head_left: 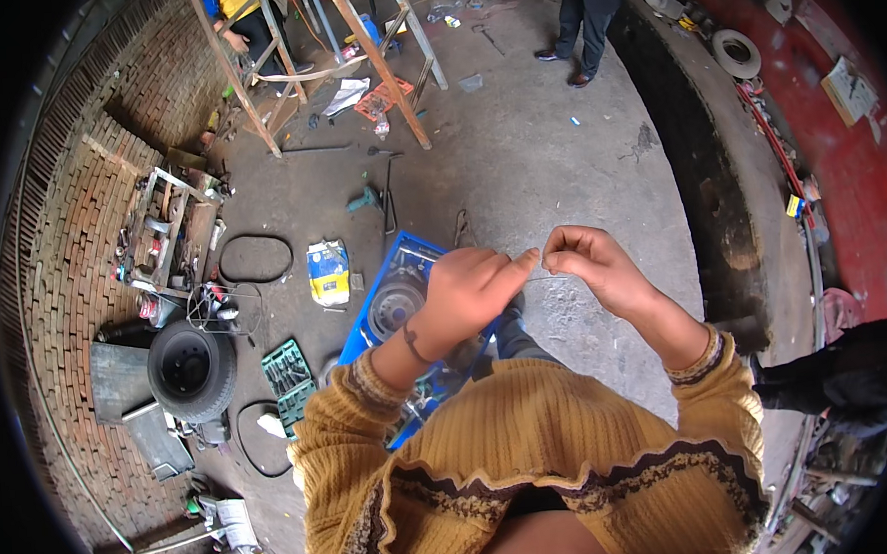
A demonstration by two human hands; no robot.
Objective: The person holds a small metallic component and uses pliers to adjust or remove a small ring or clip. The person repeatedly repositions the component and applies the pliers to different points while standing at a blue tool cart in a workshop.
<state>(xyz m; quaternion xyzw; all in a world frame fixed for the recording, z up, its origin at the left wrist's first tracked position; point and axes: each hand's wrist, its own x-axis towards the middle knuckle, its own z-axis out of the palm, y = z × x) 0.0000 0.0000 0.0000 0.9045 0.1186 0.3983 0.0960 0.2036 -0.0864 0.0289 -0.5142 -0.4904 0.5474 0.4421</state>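
My left hand point(472, 294) and my right hand point(601, 268) are raised in front of me, their fingertips close together. Each is closed in a pinch. Between them shows a thin wire-like strand point(552, 278), too fine to make out well. Below and left of my left hand is a blue tray point(369, 304) holding a round metal part point(396, 313) and other pieces, partly covered by my forearm.
A tyre point(186, 369), a green tool case point(288, 381) and a yellow-blue packet point(327, 272) lie left. Wooden trestle legs point(385, 72) stand ahead, with one person point(245, 28) beside them and another point(586, 23) further right. A dark pit point(696, 167) runs along the right.
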